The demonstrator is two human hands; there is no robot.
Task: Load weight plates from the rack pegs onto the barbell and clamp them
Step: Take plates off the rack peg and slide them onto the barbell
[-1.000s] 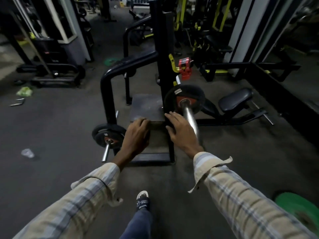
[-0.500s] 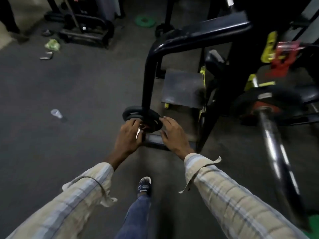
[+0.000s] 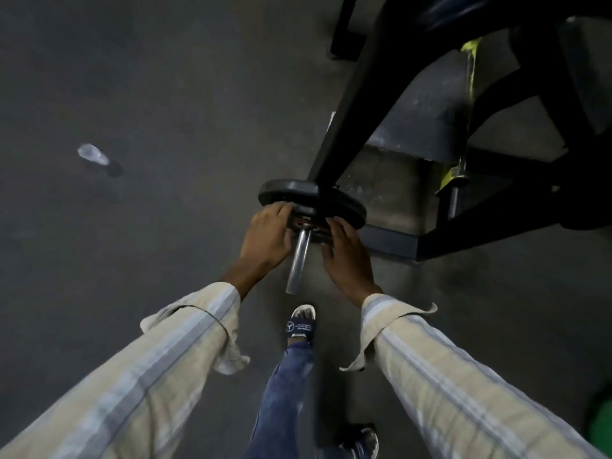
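Two striped beige shirt sleeves (image 3: 139, 385) reach down over a dark grey gym floor (image 3: 132, 94) toward a black steel rack frame (image 3: 351, 104), whose slanted post rises up and to the right. Low on that frame, black round weight plates (image 3: 284, 190) sit on a shiny steel peg (image 3: 299, 256) that points toward the person. The left hand (image 3: 265, 236) curls its fingers over the left edge of the small front plate; the right hand (image 3: 344, 256) presses curved fingers against its right edge, so both grip it. Below the peg stands a foot in a navy slide sandal (image 3: 300, 326). A crumpled clear plastic cup (image 3: 93, 154) lies well apart to the left.
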